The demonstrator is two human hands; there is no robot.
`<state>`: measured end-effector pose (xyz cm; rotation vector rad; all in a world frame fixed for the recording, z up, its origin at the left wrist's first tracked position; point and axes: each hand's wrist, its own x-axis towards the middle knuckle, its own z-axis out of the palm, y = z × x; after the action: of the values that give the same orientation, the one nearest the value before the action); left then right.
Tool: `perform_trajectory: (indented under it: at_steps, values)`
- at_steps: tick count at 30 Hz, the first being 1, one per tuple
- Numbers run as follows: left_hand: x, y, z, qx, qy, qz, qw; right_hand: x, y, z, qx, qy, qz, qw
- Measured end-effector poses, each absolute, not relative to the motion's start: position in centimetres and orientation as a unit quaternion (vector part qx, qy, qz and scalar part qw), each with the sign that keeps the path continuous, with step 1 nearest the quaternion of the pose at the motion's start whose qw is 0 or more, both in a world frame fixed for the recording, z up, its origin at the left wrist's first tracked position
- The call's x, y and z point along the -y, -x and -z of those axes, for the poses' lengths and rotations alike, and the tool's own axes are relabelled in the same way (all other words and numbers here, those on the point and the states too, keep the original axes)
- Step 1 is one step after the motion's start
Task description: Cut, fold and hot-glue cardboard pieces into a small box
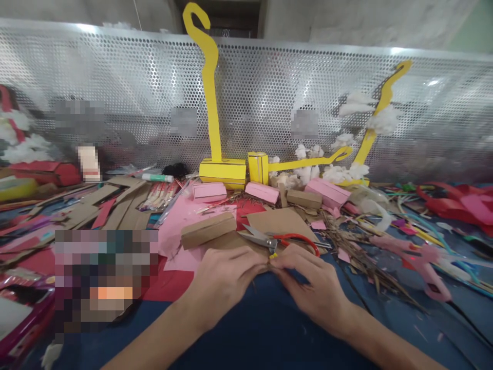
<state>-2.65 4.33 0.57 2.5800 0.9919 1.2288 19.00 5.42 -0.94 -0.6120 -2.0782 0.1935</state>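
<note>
Just above the blue table, my left hand and my right hand meet at the fingertips, both closed in a pinch. A small yellow piece pokes out at my right fingertips. What the left fingers pinch is hidden, though thin brown strands show beneath them. Right behind the fingers lie scissors with orange handles, blades parted, on a sheet of brown cardboard. A folded brown cardboard box rests behind my left hand on pink paper.
Yellow hook-necked cardboard figures stand against a perforated metal panel. Pink cardboard blocks sit before them. Dry twigs and a pink glue gun with a cord lie right. Cardboard strips and a blurred-out area are left.
</note>
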Motion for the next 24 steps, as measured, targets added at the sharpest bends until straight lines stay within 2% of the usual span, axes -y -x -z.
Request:
perform_trajectory:
  at_steps: [8, 12, 24]
  values:
    - [-5.3, 3.6, -0.1, -0.319, -0.863, -0.390, -0.046, -5.7, -19.5, 0.6, 0.849, 0.294, -0.084, 0.430]
    - [-5.0, 3.3, 0.2, -0.326, -0.870, -0.369, -0.035, -5.8, -19.2, 0.9, 0.869, 0.276, -0.076, 0.404]
    - [-4.6, 2.8, -0.2, -0.333, -0.869, -0.366, -0.018, -5.6, -19.0, 0.8, 0.875, 0.255, -0.037, 0.409]
